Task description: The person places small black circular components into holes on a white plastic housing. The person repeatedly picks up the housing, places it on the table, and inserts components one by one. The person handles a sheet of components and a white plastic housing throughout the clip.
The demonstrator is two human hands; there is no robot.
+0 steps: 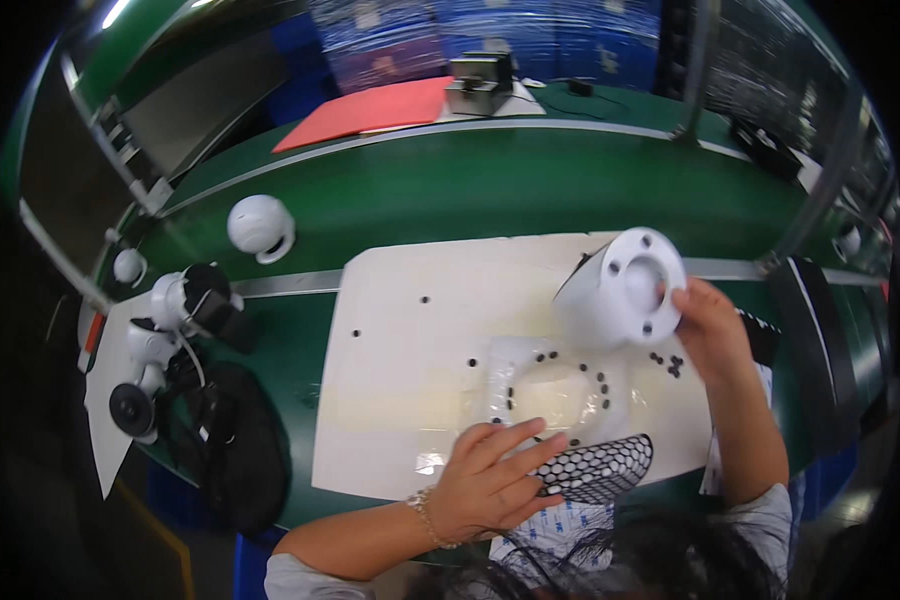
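The person appears to be holding and positioning the white cylinder [610, 300] while working with small dark dots [605, 390]; the next move is probably calling for a steady hold that is leaving its flat end uncovered. The cylinder is hanging or resting over the right part of the pale board [390, 400]; contact is not showing clearly. Its ring-shaped end is facing right and up toward the viewer, its long axis tilting, with the far end pointing left and down. The right hand [715, 325] is gripping the rim with closed fingers. The left hand [495, 485] is spreading loosely beside the black mesh [605, 470], apparently holding nothing.
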